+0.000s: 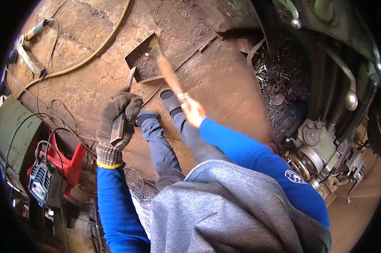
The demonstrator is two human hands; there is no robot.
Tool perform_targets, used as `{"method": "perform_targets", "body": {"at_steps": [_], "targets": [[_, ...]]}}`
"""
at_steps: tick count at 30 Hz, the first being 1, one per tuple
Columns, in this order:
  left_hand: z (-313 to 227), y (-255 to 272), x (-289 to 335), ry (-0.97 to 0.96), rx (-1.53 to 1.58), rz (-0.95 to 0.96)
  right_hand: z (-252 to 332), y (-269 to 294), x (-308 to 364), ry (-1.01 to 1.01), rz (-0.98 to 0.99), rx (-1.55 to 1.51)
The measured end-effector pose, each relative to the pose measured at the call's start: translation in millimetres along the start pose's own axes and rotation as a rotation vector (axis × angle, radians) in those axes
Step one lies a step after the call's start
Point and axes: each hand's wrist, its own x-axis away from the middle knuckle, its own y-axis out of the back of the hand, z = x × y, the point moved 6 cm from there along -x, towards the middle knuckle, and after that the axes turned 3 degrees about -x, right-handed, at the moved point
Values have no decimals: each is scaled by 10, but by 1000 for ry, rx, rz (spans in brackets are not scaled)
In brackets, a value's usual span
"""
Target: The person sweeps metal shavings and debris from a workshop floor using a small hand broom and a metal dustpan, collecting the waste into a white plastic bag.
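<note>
My left hand [118, 114], in a dark knitted glove with a yellow cuff edge, is closed around a length of angle iron [118, 131]. One end of it sticks out toward my wrist, and a narrow metal end shows beyond my fingers. My bare right hand [193, 112] grips a wooden-handled tool [169, 72] that points up and left. Motion blurs its far end, so I cannot tell its exact kind. Beneath that end, on the floor, lies a square metal frame [135, 51] with debris inside.
At left, a grey power tool [45, 182] rests by a red stand [74, 168] and a green metal box [15, 126]. An angle grinder [33, 31], cables and a yellowish hose [87, 59] lie farther off. On the right stands a green machine [310, 137] with levers, beside metal shavings [279, 80].
</note>
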Motion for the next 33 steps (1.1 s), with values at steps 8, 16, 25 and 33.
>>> {"method": "perform_targets", "body": {"at_steps": [8,16,25,33], "targets": [[-46,5,-53,-42,47,-55,-97,1197,-1261,-290,-228,91],[6,20,13,55,121,-90,-215,1241,-857,-71,-291,41],[-20,-27,13,28,51,-114,102,472,-37,-134,-70,137],[43,-60,-21,12,71,-113,-129,1146,-834,-664,-336,-413]]}}
